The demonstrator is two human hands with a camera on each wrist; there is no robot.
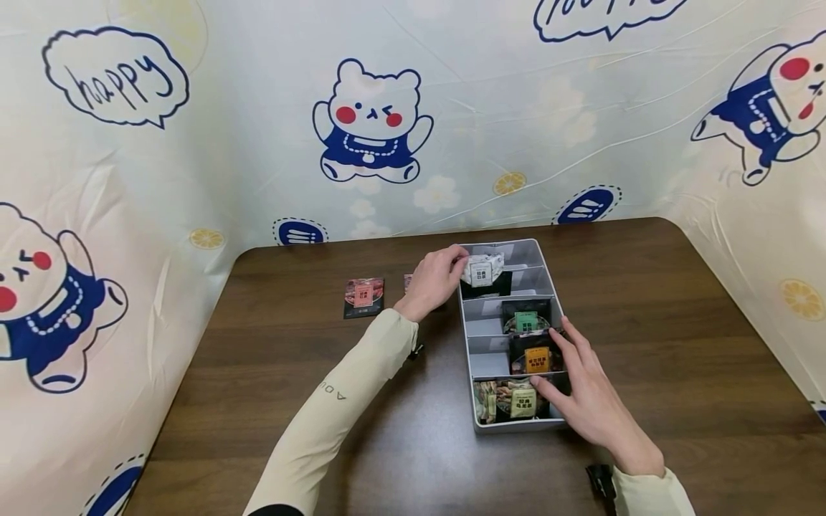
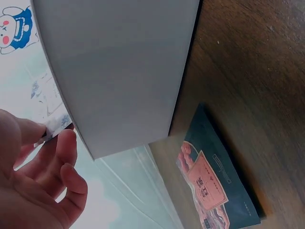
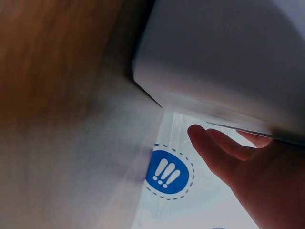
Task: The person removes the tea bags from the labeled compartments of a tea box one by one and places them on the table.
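My left hand (image 1: 439,279) pinches a white-and-grey packet (image 1: 482,271) between thumb and fingers at the back of a grey divided box (image 1: 488,364). The left wrist view shows that packet (image 2: 53,119) just past the box wall (image 2: 119,71). My right hand (image 1: 594,405) rests along the box's right side, fingers spread, with fingertips over the rim near the front packets. Inside, packets with a green label (image 1: 526,321), an orange label (image 1: 537,360) and a pale yellow label (image 1: 523,403) stand in separate compartments.
On the brown table (image 1: 290,373), left of the box, lies a dark packet with a pink label (image 1: 363,295). Another pink packet (image 1: 408,282) is mostly hidden behind my left hand. A printed cloth (image 1: 452,143) hangs along the table's back edge and sides.
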